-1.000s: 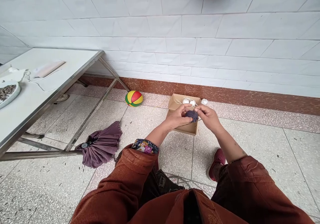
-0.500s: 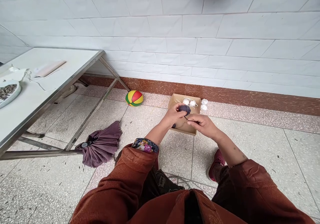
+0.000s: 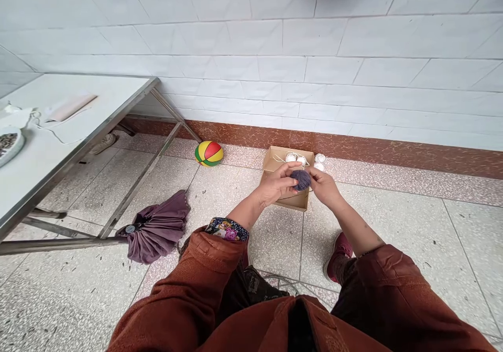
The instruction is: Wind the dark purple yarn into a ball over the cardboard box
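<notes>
My left hand (image 3: 278, 184) grips a dark purple-grey ball of yarn (image 3: 301, 180) between thumb and fingers, above the open cardboard box (image 3: 293, 202). Close against the ball's right side, my right hand (image 3: 323, 185) is closed in a pinch on the yarn strand; its fingertips are partly hidden. White balls of yarn (image 3: 291, 157) with loose pale ends lie at the far side of the box. Two more white balls (image 3: 319, 163) are on the floor just right of it.
A red, yellow and green ball (image 3: 209, 153) rests near the wall. A folded purple umbrella (image 3: 159, 226) lies beside the metal-framed table (image 3: 106, 87), which bears a dish (image 3: 11, 143) and a pale pouch (image 3: 73, 107). The tiled wall (image 3: 243, 37) stands ahead.
The yarn ball has moved slightly right and turned in my left hand, whose fingers now reach over it. My right hand has come up from below to the ball's right side.
</notes>
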`<action>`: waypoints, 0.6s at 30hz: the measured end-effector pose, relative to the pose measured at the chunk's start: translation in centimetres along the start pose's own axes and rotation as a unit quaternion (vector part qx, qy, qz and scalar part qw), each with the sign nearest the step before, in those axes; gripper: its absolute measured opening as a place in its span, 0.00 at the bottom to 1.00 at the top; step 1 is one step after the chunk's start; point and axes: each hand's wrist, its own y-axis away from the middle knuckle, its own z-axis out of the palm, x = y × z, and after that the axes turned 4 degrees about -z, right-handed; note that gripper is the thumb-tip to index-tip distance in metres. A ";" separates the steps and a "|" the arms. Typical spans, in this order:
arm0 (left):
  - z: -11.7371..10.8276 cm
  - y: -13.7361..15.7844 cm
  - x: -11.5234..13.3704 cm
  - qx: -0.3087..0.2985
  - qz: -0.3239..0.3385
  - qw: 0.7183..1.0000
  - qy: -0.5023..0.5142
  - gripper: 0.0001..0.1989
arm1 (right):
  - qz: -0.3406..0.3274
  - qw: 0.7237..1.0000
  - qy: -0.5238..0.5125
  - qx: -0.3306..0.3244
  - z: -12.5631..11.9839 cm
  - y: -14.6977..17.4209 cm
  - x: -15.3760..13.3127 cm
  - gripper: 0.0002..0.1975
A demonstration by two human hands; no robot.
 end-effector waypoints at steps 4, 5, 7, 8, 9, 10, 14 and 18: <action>-0.7 -0.5 0.1 0.081 0.037 0.996 0.001 0.23 | -0.062 0.994 0.028 -0.082 1.1 0.7 -0.7 0.10; -0.9 -0.6 0.1 0.112 0.042 0.993 -0.021 0.22 | -0.084 0.990 0.027 -0.111 1.1 0.9 -1.3 0.11; -1.3 -0.8 -0.1 0.165 0.055 0.981 -0.086 0.22 | -0.115 0.980 0.016 -0.164 1.0 1.4 -2.4 0.14; -1.5 -0.8 -0.2 0.180 0.063 0.974 -0.121 0.23 | -0.123 0.976 0.005 -0.178 0.7 1.5 -3.0 0.15; -1.6 -0.9 -0.3 0.187 0.068 0.968 -0.152 0.24 | -0.126 0.975 -0.010 -0.181 0.4 1.6 -3.4 0.15; -1.7 -0.9 -0.4 0.187 0.067 0.964 -0.178 0.26 | -0.125 0.977 -0.028 -0.168 0.0 1.7 -3.8 0.15; -1.5 -0.7 -0.8 0.136 0.028 0.963 -0.233 0.34 | -0.090 0.992 -0.084 -0.033 -1.4 1.1 -3.5 0.13; -0.6 -0.2 -0.7 0.013 0.003 0.982 -0.188 0.37 | -0.044 0.995 -0.080 0.040 -1.5 0.3 -1.7 0.12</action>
